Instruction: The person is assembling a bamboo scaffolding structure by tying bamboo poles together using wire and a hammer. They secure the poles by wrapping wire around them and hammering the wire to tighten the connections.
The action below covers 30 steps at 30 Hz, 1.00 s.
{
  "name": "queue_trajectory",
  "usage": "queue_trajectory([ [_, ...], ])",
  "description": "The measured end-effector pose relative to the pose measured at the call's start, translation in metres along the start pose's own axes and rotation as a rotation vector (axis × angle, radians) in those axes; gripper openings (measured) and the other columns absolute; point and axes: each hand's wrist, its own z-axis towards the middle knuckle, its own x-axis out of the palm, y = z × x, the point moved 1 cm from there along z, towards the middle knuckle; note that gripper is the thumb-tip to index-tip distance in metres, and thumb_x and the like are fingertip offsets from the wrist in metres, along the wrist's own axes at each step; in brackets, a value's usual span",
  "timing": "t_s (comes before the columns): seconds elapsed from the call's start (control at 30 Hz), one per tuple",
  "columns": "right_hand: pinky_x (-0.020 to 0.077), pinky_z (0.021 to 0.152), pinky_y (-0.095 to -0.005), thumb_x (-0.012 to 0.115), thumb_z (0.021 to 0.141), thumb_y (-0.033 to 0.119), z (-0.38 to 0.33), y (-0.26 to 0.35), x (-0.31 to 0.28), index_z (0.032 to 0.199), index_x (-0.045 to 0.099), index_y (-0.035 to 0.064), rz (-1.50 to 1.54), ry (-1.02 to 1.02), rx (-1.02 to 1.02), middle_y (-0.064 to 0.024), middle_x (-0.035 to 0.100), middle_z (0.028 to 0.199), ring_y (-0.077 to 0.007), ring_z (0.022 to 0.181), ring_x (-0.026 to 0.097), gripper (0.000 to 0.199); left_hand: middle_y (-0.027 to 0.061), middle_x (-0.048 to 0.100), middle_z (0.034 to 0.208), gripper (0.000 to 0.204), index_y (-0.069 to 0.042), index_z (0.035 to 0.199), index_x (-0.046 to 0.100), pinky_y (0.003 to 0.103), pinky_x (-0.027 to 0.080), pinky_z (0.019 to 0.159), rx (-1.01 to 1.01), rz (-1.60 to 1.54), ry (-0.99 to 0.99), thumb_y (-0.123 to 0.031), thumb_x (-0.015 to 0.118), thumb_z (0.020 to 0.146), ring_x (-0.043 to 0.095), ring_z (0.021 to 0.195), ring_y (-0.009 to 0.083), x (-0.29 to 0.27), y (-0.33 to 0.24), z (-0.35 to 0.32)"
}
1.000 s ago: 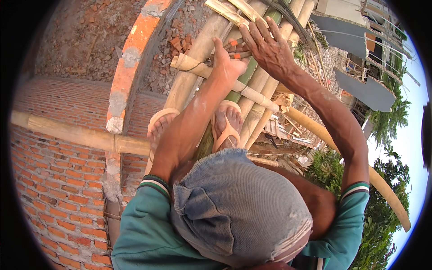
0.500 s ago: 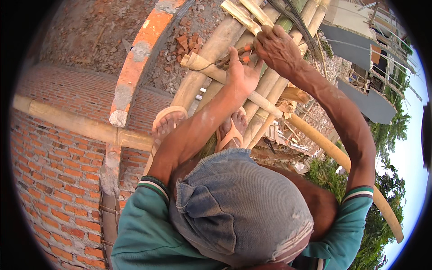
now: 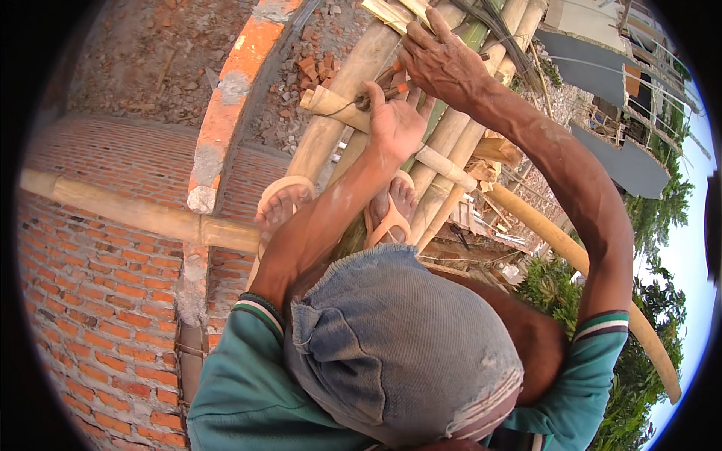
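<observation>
My left hand (image 3: pixel 397 126) is closed around pliers (image 3: pixel 382 86) with orange-red handles, their jaws at a thin wire (image 3: pixel 342 107) on a short bamboo crosspiece (image 3: pixel 331 100). The crosspiece lies across a bundle of long bamboo poles (image 3: pixel 353 71). Just above, my right hand (image 3: pixel 442 64) curls over the top of those poles and grips one. Both forearms reach up from my green sleeves, over my knee in grey-blue cloth (image 3: pixel 391 346).
My feet in tan sandals (image 3: pixel 280 201) (image 3: pixel 391 214) stand on the poles, high above the ground. A red brick wall (image 3: pixel 90 301) with a horizontal bamboo pole (image 3: pixel 128 212) lies left. Another pole (image 3: pixel 571 255) slants right over trees (image 3: pixel 639 376); roofs (image 3: pixel 602 60) show beyond.
Both hands have moved up along the poles. My right hand went from spread fingers to a grip on the bamboo. My left hand brought the pliers to the wire at the crosspiece.
</observation>
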Motion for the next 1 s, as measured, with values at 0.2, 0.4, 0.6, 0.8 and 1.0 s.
queue_trajectory([
  [0.2,0.0569,0.070,-0.0349,0.058,0.098,0.027,0.013,-0.014,-0.002,0.099,0.065,-0.0010,0.467,0.319,-0.033,-0.0106,0.070,0.086,-0.0252,0.081,0.074,0.029,0.0066,0.056,0.134,0.069,-0.006,0.125,0.056,0.046,0.030,0.122,0.021,-0.026,-0.150,-0.069,0.048,0.097,0.044,0.137,0.0231,0.011,0.000,-0.007],
  [0.4,0.0532,0.050,-0.0400,0.060,0.099,0.041,-0.040,0.033,-0.002,0.087,0.066,0.0001,0.531,0.195,0.338,-0.0132,0.068,0.072,-0.0278,0.061,0.071,0.043,0.0037,0.061,0.099,0.051,-0.016,0.101,0.051,0.042,0.049,0.096,-0.105,-0.008,-0.299,-0.067,0.053,0.097,0.058,0.093,0.0200,0.006,-0.001,0.009],
  [0.6,0.0580,0.058,-0.0431,0.053,0.099,0.021,-0.068,0.072,0.012,0.094,0.061,-0.0015,0.683,0.079,0.492,-0.0160,0.067,0.074,-0.0321,0.067,0.072,0.024,0.0063,0.062,0.089,0.054,-0.015,0.093,0.049,0.038,0.054,0.081,-0.037,0.088,-0.459,-0.069,0.045,0.099,0.058,0.084,0.0218,-0.005,0.008,0.008],
  [0.8,0.0569,0.073,-0.0518,0.049,0.099,0.020,-0.040,0.010,-0.009,0.107,0.068,0.0000,0.767,0.219,0.191,-0.0207,0.070,0.088,-0.0372,0.081,0.072,0.028,0.0050,0.062,0.091,0.058,-0.011,0.093,0.051,0.040,0.053,0.091,-0.021,-0.013,-0.422,-0.068,0.046,0.100,0.060,0.089,0.0217,0.014,0.002,0.006],
  [1.0,0.0564,0.052,-0.0429,0.065,0.098,0.023,-0.006,-0.016,-0.014,0.116,0.072,-0.0020,1.089,0.884,0.177,-0.0188,0.068,0.073,-0.0281,0.056,0.068,0.031,0.0068,0.064,0.102,0.047,-0.012,0.104,0.063,0.045,0.050,0.100,-0.058,-0.008,-0.163,-0.058,0.062,0.097,0.060,0.106,0.0252,0.005,0.000,-0.004],
])
